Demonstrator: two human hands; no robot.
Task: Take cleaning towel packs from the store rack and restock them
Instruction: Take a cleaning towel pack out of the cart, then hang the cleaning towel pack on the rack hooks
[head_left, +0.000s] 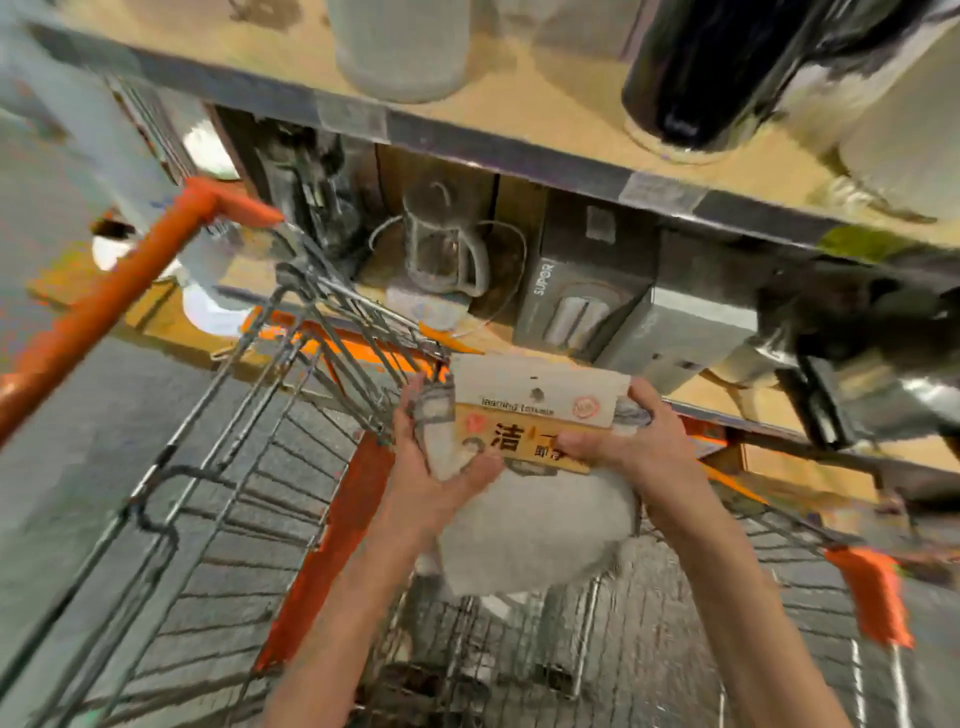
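Both hands hold one cleaning towel pack (524, 499) above the wire shopping cart (249, 519). The left hand (431, 467) grips the pack's left edge, thumb across the front below the yellow label band, fingers curled behind. The right hand (628, 441) grips the upper right corner, thumb pressed on the label, fingers wrapped over the card header. The pack's grey towel body hangs below both grips, over the cart basket.

Status, judged: one pack is in hand and in transit; it is not yet placed. Beyond the grips stands a shelf (519, 156) carrying a glass kettle (441, 249) and a boxed appliance (576, 291). No towel rack is visible, and whether other packs lie in the cart below the hands cannot be told
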